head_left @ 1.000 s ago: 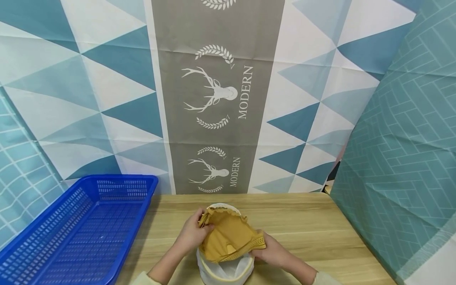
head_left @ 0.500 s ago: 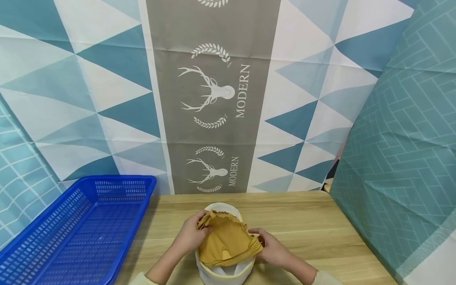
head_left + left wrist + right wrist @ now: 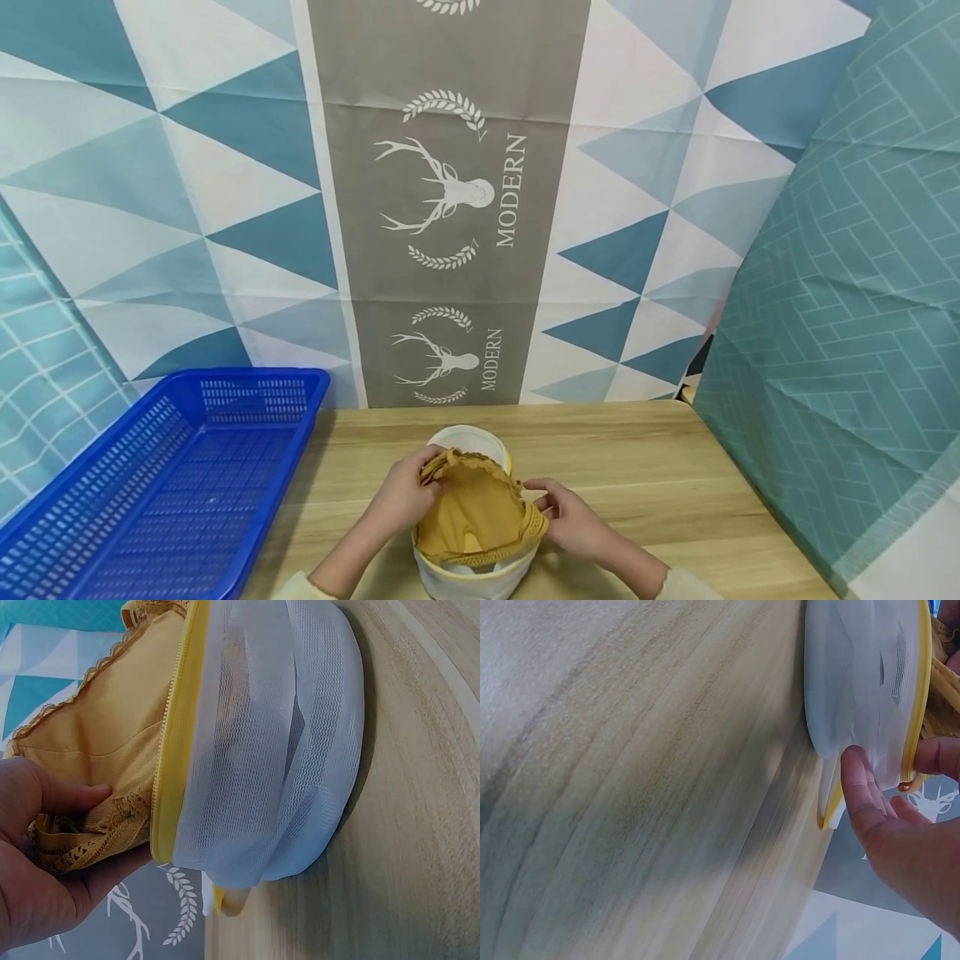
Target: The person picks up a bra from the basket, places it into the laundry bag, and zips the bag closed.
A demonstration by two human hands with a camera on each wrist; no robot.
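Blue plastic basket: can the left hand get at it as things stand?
Probably yes: only wooden tabletop shows between the left hand and blue plastic basket, though that hand grips the lace-trimmed mustard garment, which may need releasing.

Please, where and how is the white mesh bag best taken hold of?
Probably by its yellow rim, coming from the right, pinching from inside and outside. The rim stands above the table as a distinct band, the mesh wall looks soft and creased, and the left hand, holding the mustard garment, occupies the left.
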